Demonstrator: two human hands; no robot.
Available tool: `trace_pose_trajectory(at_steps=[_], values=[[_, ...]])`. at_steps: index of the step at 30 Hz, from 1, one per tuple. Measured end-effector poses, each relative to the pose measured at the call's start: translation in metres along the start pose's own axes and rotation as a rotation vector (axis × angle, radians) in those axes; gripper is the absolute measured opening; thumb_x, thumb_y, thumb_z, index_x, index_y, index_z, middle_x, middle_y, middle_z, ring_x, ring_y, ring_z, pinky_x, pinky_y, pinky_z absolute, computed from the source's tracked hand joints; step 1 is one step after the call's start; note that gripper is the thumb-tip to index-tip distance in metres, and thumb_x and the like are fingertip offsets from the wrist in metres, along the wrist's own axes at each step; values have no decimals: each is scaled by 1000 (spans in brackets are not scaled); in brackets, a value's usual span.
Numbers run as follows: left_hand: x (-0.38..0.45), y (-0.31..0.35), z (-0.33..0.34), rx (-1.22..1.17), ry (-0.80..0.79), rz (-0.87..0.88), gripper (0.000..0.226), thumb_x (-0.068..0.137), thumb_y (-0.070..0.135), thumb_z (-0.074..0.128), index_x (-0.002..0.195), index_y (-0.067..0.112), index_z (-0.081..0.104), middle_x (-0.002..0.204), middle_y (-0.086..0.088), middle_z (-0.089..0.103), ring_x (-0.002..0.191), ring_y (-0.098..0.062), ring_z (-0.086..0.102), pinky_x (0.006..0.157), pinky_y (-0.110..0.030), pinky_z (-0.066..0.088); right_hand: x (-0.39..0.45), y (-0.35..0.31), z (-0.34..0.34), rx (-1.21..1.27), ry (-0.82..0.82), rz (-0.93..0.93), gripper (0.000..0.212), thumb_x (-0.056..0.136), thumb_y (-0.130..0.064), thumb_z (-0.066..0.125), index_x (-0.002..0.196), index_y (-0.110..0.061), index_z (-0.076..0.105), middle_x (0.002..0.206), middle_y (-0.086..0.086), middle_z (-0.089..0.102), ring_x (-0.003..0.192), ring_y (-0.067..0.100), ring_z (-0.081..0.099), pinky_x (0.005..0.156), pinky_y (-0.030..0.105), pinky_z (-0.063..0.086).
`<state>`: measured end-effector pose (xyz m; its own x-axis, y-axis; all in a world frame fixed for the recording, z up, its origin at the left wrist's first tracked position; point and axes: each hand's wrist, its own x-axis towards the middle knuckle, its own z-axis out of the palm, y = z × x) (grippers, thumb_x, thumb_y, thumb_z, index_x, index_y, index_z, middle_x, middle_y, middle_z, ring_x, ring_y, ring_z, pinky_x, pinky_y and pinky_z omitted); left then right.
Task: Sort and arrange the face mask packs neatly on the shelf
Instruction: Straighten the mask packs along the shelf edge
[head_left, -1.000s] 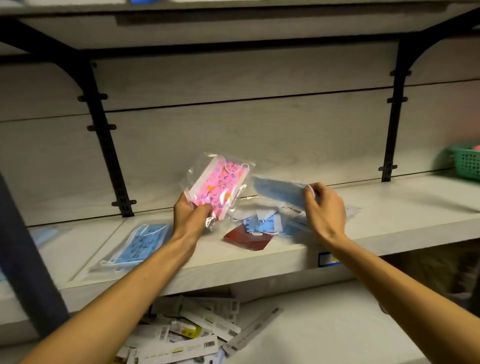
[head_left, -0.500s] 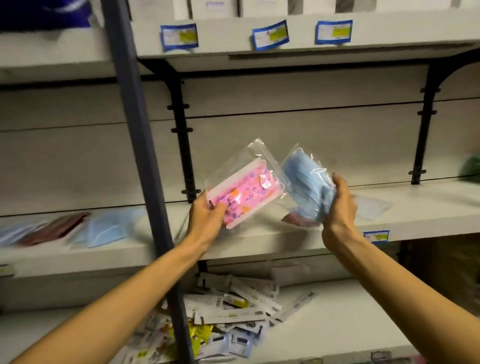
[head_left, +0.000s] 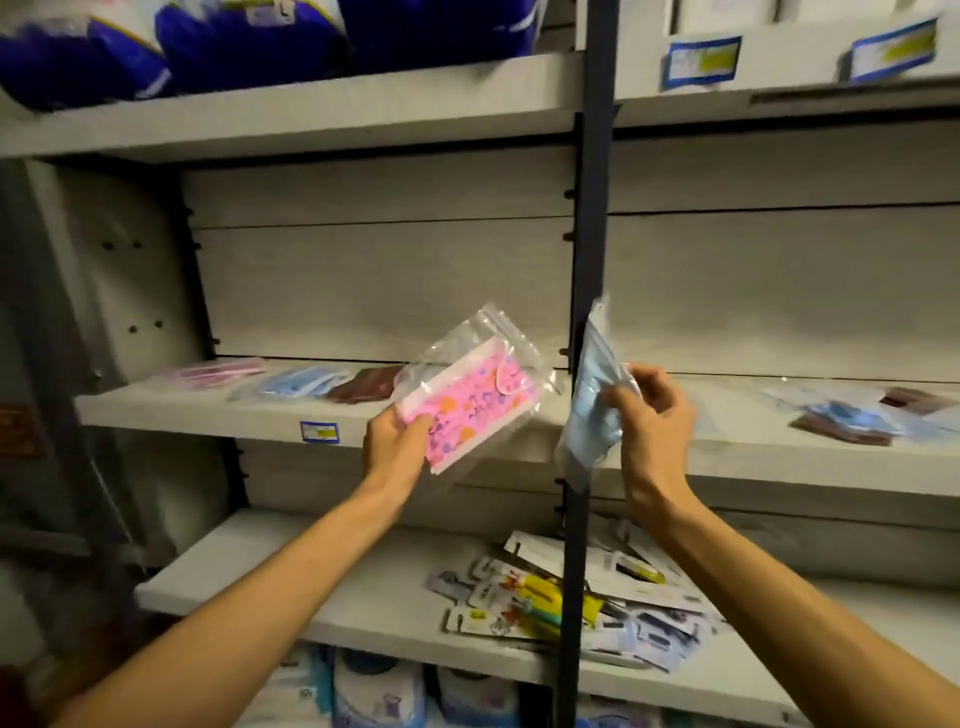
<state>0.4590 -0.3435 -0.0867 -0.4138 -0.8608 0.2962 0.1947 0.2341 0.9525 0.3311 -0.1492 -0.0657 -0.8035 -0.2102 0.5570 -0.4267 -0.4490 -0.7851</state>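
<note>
Broadly, the shelf (head_left: 208, 410) at chest height spans two bays split by a dark upright post (head_left: 589, 260). Its left bay carries a row of three flat packs, a pink pack (head_left: 218, 371), a blue pack (head_left: 298, 383) and a maroon pack (head_left: 366, 387), lying side by side. Its right bay carries a loose heap of blue and maroon packs (head_left: 852, 415). Below, carded items (head_left: 571, 597) lie scattered on the lower shelf (head_left: 311, 587).

Both hands hold packs in the air in front of the shelf edge. The left hand (head_left: 397, 441) grips the pink patterned pack (head_left: 467, 400) by its lower left corner, fingers curled behind and thumb on the face. Its long axis runs diagonally, from low left to high right, with the clear zip end pointing up and right. The right hand (head_left: 649, 415) pinches the plain blue pack (head_left: 592, 395), which hangs nearly edge-on to the camera, long axis close to vertical, just beside the post.

The step in hand looks like carrying each pack to its colour group in the left bay. To do it well, each pack should be turned flat and level before it goes down, laid squarely on its matching colour, edges lined up with the shelf front. The slippery bags may slide, so setting one down at a time seems wiser.
</note>
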Motion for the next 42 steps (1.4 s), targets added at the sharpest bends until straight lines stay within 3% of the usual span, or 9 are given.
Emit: trace_pose_trajectory(at_steps=[8,14,19,23,26,28,32,36,42], values=[[59,-26,-90,-26,194,-190,24,87,0,63,110,7,68,88,-9,72,81,-28,69,83,-51,61,-3,31,96,-38,-129,-89,15,90,-9,66,89,-23,61,90,-4,67,85,9,66,76,27,57],[111,-42,-116,11,207,-170,16,89,-1,61,98,12,64,83,-4,70,68,-16,66,46,-20,52,27,85,152,-147,-63,-27,9,89,-8,61,96,-13,61,95,4,67,89,21,66,79,43,60],[164,-44,-119,75,128,-143,21,90,-4,58,109,5,64,109,-18,72,97,-35,71,84,-47,61,68,139,180,-272,12,342,33,90,-7,60,122,-6,54,120,15,61,111,35,61,97,54,53],[207,-46,-116,131,57,-99,24,91,-8,55,111,3,63,113,-19,71,105,-38,69,91,-55,57,84,154,201,-702,-56,41,69,81,-4,66,144,-4,39,146,20,45,134,39,42,114,50,37],[234,-49,-123,178,14,-27,26,92,-7,55,102,16,64,103,-9,71,89,-24,71,74,-32,61,97,148,228,-933,-54,-222,81,78,-12,69,150,-8,33,159,18,28,148,38,22,121,51,21],[246,-51,-132,198,19,-16,24,93,-5,56,101,17,64,100,-5,71,83,-16,70,66,-22,59,97,146,247,-912,-125,-375,69,77,-13,66,143,-11,46,156,16,34,146,37,26,120,52,23],[274,-57,-161,219,68,-48,18,94,-1,56,95,16,61,107,-13,73,98,-30,71,87,-43,60,79,153,304,-691,-436,-450,45,77,-13,63,122,-10,65,135,11,56,128,29,47,109,34,34],[307,-58,-200,225,115,-27,19,94,-3,56,107,10,62,112,-15,73,101,-32,70,90,-45,59,66,166,375,-781,-766,-344,38,86,-26,60,123,-18,64,131,4,60,123,23,50,104,38,41],[363,-66,-278,312,97,46,26,90,-10,58,113,1,64,117,-15,72,103,-27,69,82,-37,60,51,184,480,-959,-905,-330,45,91,-32,62,134,-21,58,140,5,56,131,26,46,107,39,39]])
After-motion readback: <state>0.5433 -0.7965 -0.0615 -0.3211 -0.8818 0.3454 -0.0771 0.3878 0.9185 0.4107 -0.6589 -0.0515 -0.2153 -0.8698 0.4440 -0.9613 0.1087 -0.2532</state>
